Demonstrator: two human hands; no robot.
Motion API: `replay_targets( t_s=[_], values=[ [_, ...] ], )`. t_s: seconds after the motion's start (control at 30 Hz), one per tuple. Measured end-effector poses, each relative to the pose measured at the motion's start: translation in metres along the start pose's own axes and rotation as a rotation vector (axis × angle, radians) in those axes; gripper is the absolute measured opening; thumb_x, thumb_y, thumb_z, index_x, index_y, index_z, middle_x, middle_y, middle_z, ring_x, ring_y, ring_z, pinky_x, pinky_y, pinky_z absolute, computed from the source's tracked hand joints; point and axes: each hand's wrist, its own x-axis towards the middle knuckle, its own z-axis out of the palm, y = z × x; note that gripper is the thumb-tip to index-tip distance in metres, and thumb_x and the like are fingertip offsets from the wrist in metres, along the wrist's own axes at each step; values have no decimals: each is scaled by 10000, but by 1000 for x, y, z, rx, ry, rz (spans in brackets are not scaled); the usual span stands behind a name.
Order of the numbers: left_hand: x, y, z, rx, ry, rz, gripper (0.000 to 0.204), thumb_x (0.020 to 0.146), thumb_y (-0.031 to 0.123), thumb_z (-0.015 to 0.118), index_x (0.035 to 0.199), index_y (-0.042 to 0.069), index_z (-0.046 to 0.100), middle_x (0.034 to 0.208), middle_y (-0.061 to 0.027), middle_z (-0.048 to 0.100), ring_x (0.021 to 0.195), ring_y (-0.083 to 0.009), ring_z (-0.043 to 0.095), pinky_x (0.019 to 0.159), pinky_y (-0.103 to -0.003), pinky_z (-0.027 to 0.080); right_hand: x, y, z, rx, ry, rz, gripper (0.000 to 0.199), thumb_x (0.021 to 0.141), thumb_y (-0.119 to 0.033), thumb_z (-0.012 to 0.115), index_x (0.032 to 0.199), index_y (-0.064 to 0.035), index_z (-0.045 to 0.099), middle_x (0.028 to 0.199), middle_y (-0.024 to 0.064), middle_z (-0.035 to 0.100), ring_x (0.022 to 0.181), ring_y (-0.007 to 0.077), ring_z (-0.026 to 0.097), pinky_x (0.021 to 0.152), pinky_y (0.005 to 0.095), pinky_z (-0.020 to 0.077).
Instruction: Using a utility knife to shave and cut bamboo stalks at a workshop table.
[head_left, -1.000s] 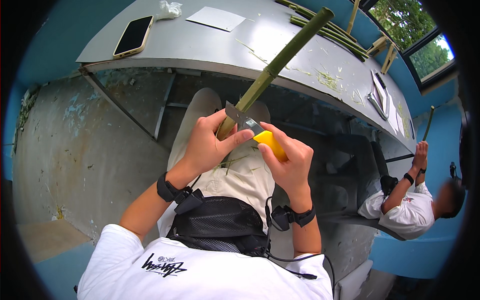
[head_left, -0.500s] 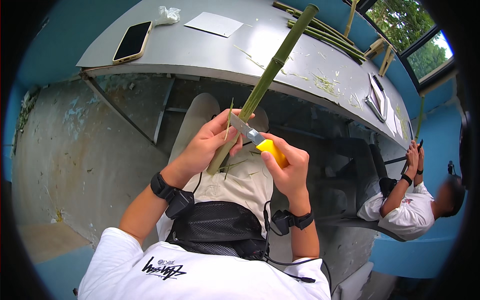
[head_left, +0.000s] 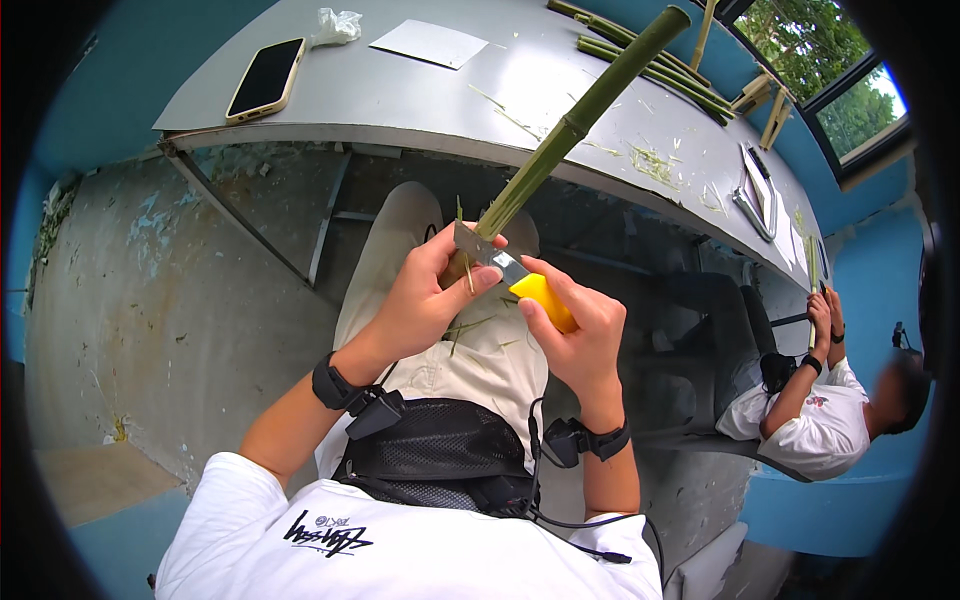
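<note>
A long green bamboo stalk (head_left: pixel 545 155) slants up from my lap across the table's front edge, its lower end hidden behind my hands. My left hand (head_left: pixel 432 285) is closed around it near that lower end, with the thumb close to the blade. In my right hand (head_left: pixel 580 325) is a knife (head_left: pixel 545 298) with a yellow handle and a broad metal blade. The blade lies across the stalk, where a thin sliver stands up beside my left fingers. Green shavings (head_left: pixel 468 327) lie on my light trousers.
On the grey table (head_left: pixel 380 95) are a phone (head_left: pixel 266 80), a white sheet (head_left: pixel 428 44), crumpled plastic (head_left: pixel 337 27), bamboo shavings (head_left: pixel 652 165), several green stalks (head_left: pixel 665 75) and a metal-framed tool (head_left: pixel 755 205). At the right, a seated co-worker (head_left: pixel 815 415) holds a thin stick.
The bamboo's far end has swung right and its lower end no longer shows below my left hand. The knife has stayed near the same spot. The co-worker's stick has shifted.
</note>
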Motion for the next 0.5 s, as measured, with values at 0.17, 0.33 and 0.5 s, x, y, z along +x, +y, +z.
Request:
replay_targets(
  t_s=[0.17, 0.33, 0.5],
  values=[
    [-1, 3, -2, 144, 36, -9, 292, 1013, 160, 742, 1244, 23, 626, 1020, 24, 629, 859, -22, 535, 764, -209, 443, -1, 3, 1, -70, 33, -84, 438, 839, -220, 840, 1264, -139, 766, 792, 42, 756, 525, 196, 596, 543, 299, 466],
    [-1, 13, -2, 268, 72, 23, 250, 987, 192, 781, 1097, 27, 630, 811, 70, 566, 688, -16, 410, 600, -231, 337, 0, 1, 0, -96, 41, -109, 453, 846, -222, 843, 1281, -132, 755, 805, 35, 762, 525, 185, 597, 538, 294, 455],
    [-1, 11, -2, 352, 130, 82, 283, 963, 250, 811, 996, 27, 640, 714, 60, 522, 655, -25, 392, 569, -244, 314, 0, -2, -2, -136, 37, -114, 462, 848, -226, 846, 1290, -131, 750, 798, 29, 756, 527, 175, 597, 533, 289, 442]
  ],
)
